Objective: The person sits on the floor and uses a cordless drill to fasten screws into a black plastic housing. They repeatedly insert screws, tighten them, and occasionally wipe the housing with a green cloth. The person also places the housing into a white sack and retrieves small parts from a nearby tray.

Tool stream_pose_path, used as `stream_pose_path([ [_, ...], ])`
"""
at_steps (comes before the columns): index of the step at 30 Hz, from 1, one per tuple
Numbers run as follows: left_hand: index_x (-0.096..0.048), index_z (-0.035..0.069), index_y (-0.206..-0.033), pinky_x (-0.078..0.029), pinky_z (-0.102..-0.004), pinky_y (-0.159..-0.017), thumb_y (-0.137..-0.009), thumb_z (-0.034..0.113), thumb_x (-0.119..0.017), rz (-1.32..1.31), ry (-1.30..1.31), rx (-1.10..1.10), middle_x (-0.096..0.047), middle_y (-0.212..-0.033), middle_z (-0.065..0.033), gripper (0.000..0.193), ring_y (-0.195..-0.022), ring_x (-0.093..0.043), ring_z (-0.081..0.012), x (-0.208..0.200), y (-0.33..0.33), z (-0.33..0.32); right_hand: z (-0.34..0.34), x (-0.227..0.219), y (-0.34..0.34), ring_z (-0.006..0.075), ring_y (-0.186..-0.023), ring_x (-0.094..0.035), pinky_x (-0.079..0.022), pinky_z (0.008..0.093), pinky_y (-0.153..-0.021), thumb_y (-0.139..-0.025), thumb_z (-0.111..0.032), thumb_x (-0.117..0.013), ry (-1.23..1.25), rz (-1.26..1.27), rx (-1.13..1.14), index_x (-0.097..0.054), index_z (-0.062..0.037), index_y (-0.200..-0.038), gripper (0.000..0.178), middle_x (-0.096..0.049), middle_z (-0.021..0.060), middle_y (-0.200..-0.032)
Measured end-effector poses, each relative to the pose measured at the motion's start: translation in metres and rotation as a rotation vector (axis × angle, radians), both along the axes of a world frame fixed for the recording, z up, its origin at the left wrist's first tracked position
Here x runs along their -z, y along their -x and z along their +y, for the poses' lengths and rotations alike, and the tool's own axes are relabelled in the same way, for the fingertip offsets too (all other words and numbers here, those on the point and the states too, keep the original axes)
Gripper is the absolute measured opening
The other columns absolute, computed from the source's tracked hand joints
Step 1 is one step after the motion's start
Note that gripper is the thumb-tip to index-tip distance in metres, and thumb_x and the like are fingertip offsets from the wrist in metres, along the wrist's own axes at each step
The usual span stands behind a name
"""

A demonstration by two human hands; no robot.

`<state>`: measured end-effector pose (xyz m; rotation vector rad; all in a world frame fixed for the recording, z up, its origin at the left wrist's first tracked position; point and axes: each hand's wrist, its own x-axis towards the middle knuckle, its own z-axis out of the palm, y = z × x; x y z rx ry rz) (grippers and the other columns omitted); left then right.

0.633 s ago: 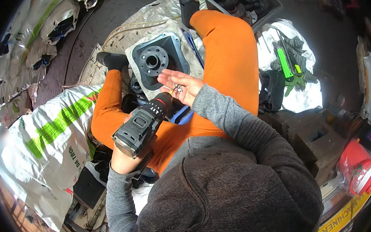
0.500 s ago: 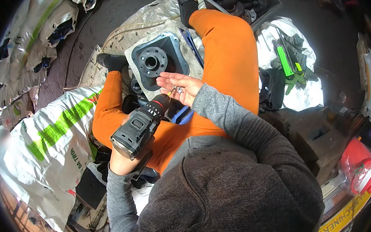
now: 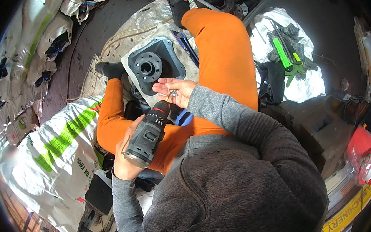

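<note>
A dark grey cordless drill point(image 3: 145, 137) is gripped from below in my left hand point(image 3: 127, 153), its fingers partly hidden behind the body. The drill's thin yellowish bit point(image 3: 167, 99) points up to my right hand point(image 3: 183, 89). That palm faces up with the fingers stretched out, cradling small metal pieces that look like screws point(image 3: 174, 93). Just beyond the fingers lies a grey metal housing point(image 3: 169, 58) with a wavy flange. A dark round hub with a ring of holes point(image 3: 147, 67) sits at its left side.
Orange-trousered legs point(image 3: 223, 53) flank the housing. Blue-handled pliers or a similar tool point(image 3: 186, 46) lie beside it. To the right, a green-handled cutter point(image 3: 282, 54) and grey gloves point(image 3: 291, 37) rest on a white sack point(image 3: 312, 84). A bin point(image 3: 257, 12) of dark parts stands ahead; a large white bag point(image 3: 59, 167) is at left.
The drill has turned more upright and shifted slightly right, with its bit still by my right palm. My right hand has moved slightly left. The whole view has shifted a little.
</note>
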<state>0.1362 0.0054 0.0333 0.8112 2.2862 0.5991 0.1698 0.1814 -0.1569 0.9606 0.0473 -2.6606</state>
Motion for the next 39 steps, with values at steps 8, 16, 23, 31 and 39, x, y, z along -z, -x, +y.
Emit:
stream_pose_path([
  [8, -0.053, 0.003, -0.12, -0.045, -0.0353, -0.09, -0.075, 0.004, -0.068, -0.039, -0.023, 0.013, -0.06, -0.112, -0.0118, 0.048, -0.104, -0.058, -0.0266, -0.005, 0.014, -0.01, 0.003, 0.006, -0.004, 0.0156, -0.081, -0.063, -0.055, 0.0352, -0.078, -0.086, -0.05, -0.063, -0.123, -0.089, -0.124, -0.06, -0.0057, -0.102, 0.047, -0.063, 0.0035, -0.088],
  [16, -0.06, 0.004, -0.11, -0.05, -0.0336, -0.079, -0.077, 0.004, -0.071, 0.042, -0.02, 0.034, -0.065, -0.099, -0.0065, 0.035, -0.09, -0.062, -0.0202, -0.002, 0.027, -0.019, -0.007, -0.006, 0.0, 0.0059, -0.063, -0.056, -0.055, 0.0264, -0.06, -0.085, -0.03, -0.071, 0.035, -0.089, -0.073, -0.065, -0.0087, -0.086, 0.022, -0.056, -0.0049, -0.07],
  [23, -0.064, 0.005, -0.106, -0.05, -0.0338, -0.078, -0.078, 0.003, -0.07, -0.035, -0.009, -0.057, -0.065, -0.098, -0.0068, 0.029, -0.089, -0.063, -0.0214, 0.003, 0.034, -0.027, -0.014, -0.007, 0.006, 0.0067, -0.062, -0.055, -0.056, 0.0266, -0.06, -0.088, -0.025, -0.067, 0.115, -0.093, 0.019, -0.064, -0.0075, -0.089, 0.018, -0.057, -0.004, -0.073],
  [31, -0.06, 0.006, -0.115, -0.049, -0.0355, -0.084, -0.078, 0.006, -0.067, 0.11, 0.046, 0.162, -0.065, -0.105, -0.011, 0.038, -0.094, -0.063, -0.0262, 0.003, 0.044, -0.009, -0.013, -0.001, 0.012, 0.0068, -0.063, -0.055, -0.056, 0.0282, -0.066, -0.093, -0.029, -0.06, -0.04, -0.041, -0.064, -0.062, -0.0084, -0.096, 0.021, -0.056, -0.005, -0.074],
  [39, -0.051, 0.003, -0.128, -0.047, -0.0347, -0.093, -0.076, 0.004, -0.066, -0.152, 0.002, -0.153, -0.062, -0.117, -0.0177, 0.054, -0.108, -0.061, -0.028, 0.009, 0.059, 0.025, -0.02, 0.011, 0.019, 0.0051, -0.062, -0.048, -0.048, 0.0229, -0.061, -0.092, -0.034, -0.061, -0.192, -0.163, -0.072, -0.065, -0.0101, -0.098, 0.025, -0.049, -0.007, -0.073],
])
